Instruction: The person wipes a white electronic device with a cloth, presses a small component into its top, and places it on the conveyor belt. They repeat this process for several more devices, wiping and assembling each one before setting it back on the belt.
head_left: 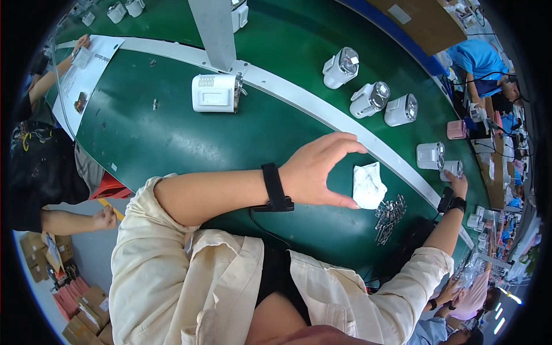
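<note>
My left hand (pixel 319 171) hovers over the green conveyor belt (pixel 172 138), thumb and fingers curved apart in a C shape and holding nothing. A black band sits on its wrist. A crumpled white cloth (pixel 368 185) lies just right of it. My right hand (pixel 459 185), with a black watch on the wrist, reaches out at the far right. Its fingers rest on a small white lamp-like device (pixel 452 168). A second such device (pixel 430 155) stands beside that one.
A pile of small metal clips (pixel 390 215) lies by the cloth. Three white round-lens devices (pixel 369 99) and a larger white box unit (pixel 215 92) stand along the white divider strip (pixel 299 95). A pink device (pixel 456 129) is further right. Other people work at the left (pixel 34 167) and upper right (pixel 480 63).
</note>
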